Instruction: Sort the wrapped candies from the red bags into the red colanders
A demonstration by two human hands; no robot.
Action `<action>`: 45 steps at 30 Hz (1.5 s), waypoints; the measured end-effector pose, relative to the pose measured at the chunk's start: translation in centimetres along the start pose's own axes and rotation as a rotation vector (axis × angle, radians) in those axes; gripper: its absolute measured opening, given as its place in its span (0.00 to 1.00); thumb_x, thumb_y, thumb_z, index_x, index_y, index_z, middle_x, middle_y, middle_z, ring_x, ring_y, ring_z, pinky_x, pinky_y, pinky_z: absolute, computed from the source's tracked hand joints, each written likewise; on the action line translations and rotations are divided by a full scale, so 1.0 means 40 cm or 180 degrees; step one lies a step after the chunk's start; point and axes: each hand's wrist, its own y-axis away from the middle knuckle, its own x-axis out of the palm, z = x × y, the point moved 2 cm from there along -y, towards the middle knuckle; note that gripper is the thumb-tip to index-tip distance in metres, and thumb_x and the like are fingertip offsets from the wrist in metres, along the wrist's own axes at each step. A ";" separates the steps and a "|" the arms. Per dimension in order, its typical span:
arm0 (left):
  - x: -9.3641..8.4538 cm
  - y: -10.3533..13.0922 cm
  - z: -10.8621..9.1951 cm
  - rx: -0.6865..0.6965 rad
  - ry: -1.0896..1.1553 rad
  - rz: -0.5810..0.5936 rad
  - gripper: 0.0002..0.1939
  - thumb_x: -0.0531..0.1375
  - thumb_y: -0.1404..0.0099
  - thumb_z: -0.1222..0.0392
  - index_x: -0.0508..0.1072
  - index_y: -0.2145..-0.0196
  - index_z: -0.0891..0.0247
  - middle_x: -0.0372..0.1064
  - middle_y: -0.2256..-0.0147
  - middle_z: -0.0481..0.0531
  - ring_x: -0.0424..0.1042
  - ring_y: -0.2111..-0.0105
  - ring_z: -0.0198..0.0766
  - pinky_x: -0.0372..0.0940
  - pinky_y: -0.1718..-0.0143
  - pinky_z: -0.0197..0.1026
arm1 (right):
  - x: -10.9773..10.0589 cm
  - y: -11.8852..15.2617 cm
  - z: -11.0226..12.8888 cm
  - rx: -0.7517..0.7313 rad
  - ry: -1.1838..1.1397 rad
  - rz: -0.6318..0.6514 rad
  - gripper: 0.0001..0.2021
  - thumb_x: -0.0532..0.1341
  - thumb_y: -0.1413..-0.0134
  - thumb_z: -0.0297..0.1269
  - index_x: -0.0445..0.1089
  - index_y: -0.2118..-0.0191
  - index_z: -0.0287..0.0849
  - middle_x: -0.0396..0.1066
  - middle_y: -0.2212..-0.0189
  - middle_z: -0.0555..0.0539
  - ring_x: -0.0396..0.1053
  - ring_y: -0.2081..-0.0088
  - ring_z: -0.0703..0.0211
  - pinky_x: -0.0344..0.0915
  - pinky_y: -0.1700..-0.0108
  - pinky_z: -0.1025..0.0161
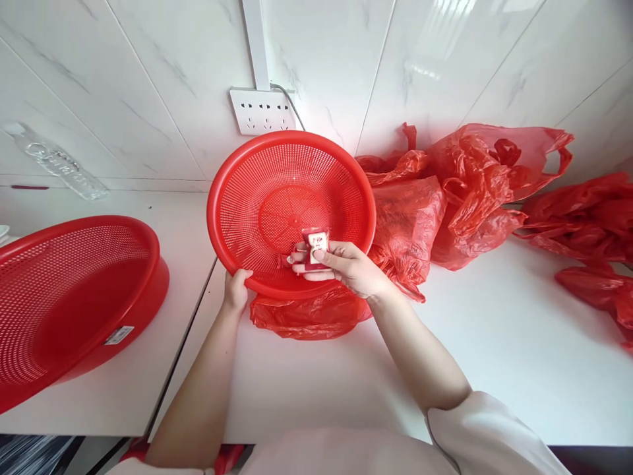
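Note:
My left hand [237,288] grips the lower left rim of a red plastic colander [216,218], which is tilted so that its inside faces me. Over the colander's lower right part, my right hand [353,267] pinches a small red packet with a white label [316,247] between thumb and fingers. The print on the label is too small to read. Just behind the fingers, another small red wrapped piece [284,260] shows in the colander, partly hidden by the hand. Under the colander's front edge lies a red plastic bag [309,316].
A second red basket [148,247] stands on the left. Several full red plastic bags [410,211] line the wall on the right. A clear plastic bottle [62,165] lies at the back left. A socket strip [262,111] is on the wall behind the colander.

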 end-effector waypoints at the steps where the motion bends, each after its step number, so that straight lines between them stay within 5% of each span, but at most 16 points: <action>1: 0.000 0.000 -0.001 -0.0006 0.0000 -0.0020 0.14 0.59 0.51 0.63 0.75 0.65 0.62 0.73 0.62 0.52 0.72 0.62 0.45 0.67 0.60 0.43 | 0.001 -0.002 0.002 -0.0222 -0.0073 -0.0187 0.17 0.63 0.43 0.43 0.71 0.50 0.41 0.72 0.49 0.42 0.74 0.51 0.55 0.71 0.49 0.58; 5: -0.003 0.001 0.000 -0.0061 -0.0069 -0.0111 0.12 0.60 0.52 0.62 0.75 0.67 0.63 0.73 0.64 0.52 0.71 0.63 0.45 0.67 0.63 0.42 | -0.010 -0.009 0.003 -0.0759 -0.0140 -0.0781 0.14 0.63 0.44 0.45 0.71 0.54 0.45 0.74 0.52 0.46 0.76 0.55 0.57 0.74 0.54 0.60; 8: -0.005 -0.001 0.001 -0.0061 -0.0091 -0.0148 0.12 0.59 0.52 0.62 0.75 0.68 0.63 0.73 0.65 0.52 0.71 0.64 0.45 0.67 0.64 0.42 | -0.031 -0.004 0.001 -0.0138 0.0484 -0.0350 0.14 0.67 0.47 0.43 0.73 0.58 0.41 0.77 0.62 0.46 0.78 0.63 0.57 0.76 0.61 0.63; 12: -0.001 0.000 -0.003 -0.0033 -0.0113 -0.0144 0.11 0.59 0.52 0.62 0.74 0.68 0.63 0.72 0.65 0.52 0.71 0.62 0.45 0.67 0.62 0.42 | -0.057 0.027 0.022 0.0517 0.1361 0.0451 0.15 0.59 0.40 0.41 0.73 0.51 0.42 0.76 0.60 0.47 0.76 0.58 0.55 0.74 0.55 0.58; 18: 0.003 0.002 -0.008 0.0021 -0.0181 -0.0124 0.10 0.59 0.51 0.63 0.74 0.68 0.63 0.73 0.66 0.52 0.71 0.64 0.44 0.67 0.63 0.42 | -0.062 0.060 0.063 0.0218 0.2855 0.1018 0.14 0.55 0.40 0.33 0.76 0.53 0.46 0.77 0.58 0.51 0.74 0.57 0.56 0.69 0.53 0.61; 22: 0.001 0.001 -0.004 0.0064 -0.0196 -0.0097 0.09 0.59 0.51 0.63 0.74 0.69 0.63 0.72 0.66 0.52 0.71 0.64 0.44 0.67 0.62 0.41 | -0.069 0.054 0.057 0.0118 0.3863 0.0331 0.13 0.57 0.43 0.30 0.77 0.58 0.45 0.78 0.66 0.50 0.74 0.64 0.58 0.67 0.61 0.65; 26: 0.003 0.001 -0.003 0.0097 -0.0258 -0.0050 0.13 0.59 0.51 0.63 0.75 0.65 0.63 0.73 0.62 0.52 0.72 0.61 0.45 0.68 0.60 0.42 | -0.074 0.027 0.029 -0.0295 0.4180 -0.0362 0.13 0.53 0.38 0.30 0.74 0.55 0.44 0.77 0.62 0.48 0.73 0.61 0.59 0.65 0.58 0.65; 37: 0.007 0.016 0.000 0.0185 -0.0448 0.0131 0.09 0.59 0.49 0.62 0.73 0.68 0.62 0.71 0.67 0.51 0.70 0.62 0.45 0.67 0.60 0.43 | -0.120 -0.064 -0.127 0.0046 0.4600 -0.0293 0.19 0.60 0.42 0.32 0.67 0.45 0.41 0.72 0.52 0.40 0.69 0.50 0.53 0.62 0.49 0.61; 45: 0.007 0.015 -0.005 0.0154 -0.0439 0.0186 0.12 0.59 0.50 0.62 0.74 0.65 0.63 0.72 0.64 0.52 0.71 0.63 0.44 0.67 0.61 0.43 | -0.133 -0.063 -0.102 -0.0133 0.4287 -0.0237 0.13 0.62 0.44 0.32 0.73 0.53 0.42 0.76 0.63 0.45 0.72 0.62 0.59 0.63 0.58 0.66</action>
